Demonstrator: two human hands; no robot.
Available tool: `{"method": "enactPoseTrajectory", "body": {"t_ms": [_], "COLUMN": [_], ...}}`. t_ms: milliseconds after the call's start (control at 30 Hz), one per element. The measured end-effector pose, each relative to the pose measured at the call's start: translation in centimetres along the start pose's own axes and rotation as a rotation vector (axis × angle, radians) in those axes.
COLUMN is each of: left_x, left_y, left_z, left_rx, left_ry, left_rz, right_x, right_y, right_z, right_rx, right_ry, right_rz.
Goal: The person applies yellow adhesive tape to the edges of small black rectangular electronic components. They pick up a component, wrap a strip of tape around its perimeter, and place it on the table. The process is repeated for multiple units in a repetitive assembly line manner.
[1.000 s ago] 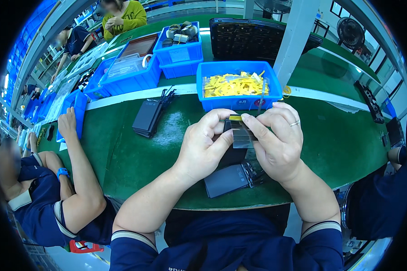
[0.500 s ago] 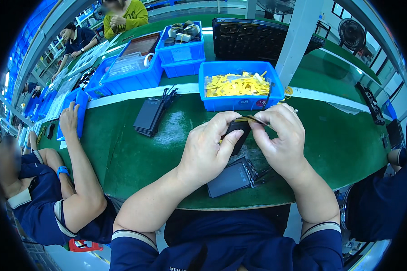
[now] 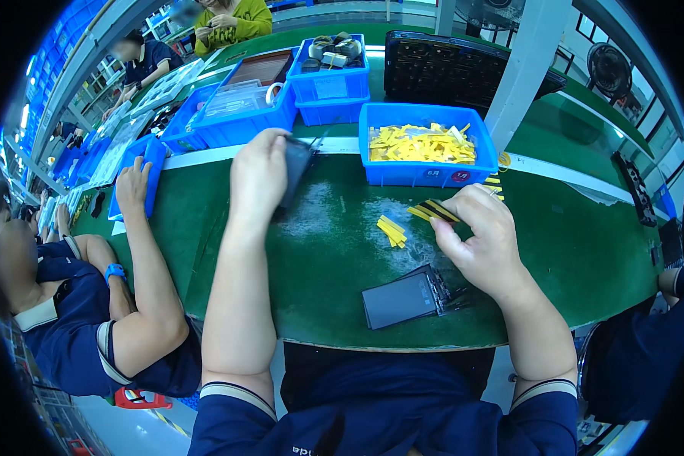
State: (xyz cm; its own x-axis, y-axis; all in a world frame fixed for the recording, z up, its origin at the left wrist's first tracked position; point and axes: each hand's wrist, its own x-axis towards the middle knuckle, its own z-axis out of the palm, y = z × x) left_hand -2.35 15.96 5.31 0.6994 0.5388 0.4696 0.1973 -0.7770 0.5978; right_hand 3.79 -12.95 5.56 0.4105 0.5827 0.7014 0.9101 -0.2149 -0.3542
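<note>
**Thin strips and flat black packs on the green table**

Closest to the person, a flat black pack (image 3: pixel 401 299) lies near the table's front edge. It has little wires at its right end. It looks stiff and smooth, so it may slide in the fingers. It seems best to hold it by its long sides and leave the wires alone, since they look easy to bend.

Just past it, the right hand (image 3: pixel 480 242) is curled almost shut. Its thumb and fingers pinch a thin yellow and black strip (image 3: pixel 433 210) at one end. The strip looks very light and floppy, like tape. It may be sticky, though that cannot be seen. A soft pinch at the tip looks like enough.

A few loose yellow strips (image 3: pixel 391 230) lie on the green table (image 3: pixel 577 251), a little to the left of that hand.

Farther out, the left hand (image 3: pixel 258 176) is closed around another black pack (image 3: pixel 296 171). It holds the pack up on its edge, above the table.

Behind both hands sits a blue bin (image 3: pixel 425 171) full of yellow strips. More blue bins stand beyond it.

On the left, another person's arm (image 3: pixel 140 251) rests on the table.
</note>
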Motion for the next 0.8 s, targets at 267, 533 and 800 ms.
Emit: {"method": "enactPoseTrajectory", "body": {"t_ms": [267,533,800], "left_x": [-1.5,-6.1,-5.4], "left_y": [2.7,8.2,6.4], "left_z": [0.4,2.2,5.0], "left_rx": [0.03,-0.571,-0.809], "left_ry": [0.073,-0.429,-0.726], "left_rz": [0.217,0.472,-0.104], "right_x": [0.1,0.3,-0.1], "right_y": [0.2,0.1,1.0], "right_z": [-0.3,-0.7,-0.2], "right_rx": [0.155,0.298,0.602], "right_ry": [-0.084,-0.227,0.168], "right_rz": [0.289,0.372,0.488]}}
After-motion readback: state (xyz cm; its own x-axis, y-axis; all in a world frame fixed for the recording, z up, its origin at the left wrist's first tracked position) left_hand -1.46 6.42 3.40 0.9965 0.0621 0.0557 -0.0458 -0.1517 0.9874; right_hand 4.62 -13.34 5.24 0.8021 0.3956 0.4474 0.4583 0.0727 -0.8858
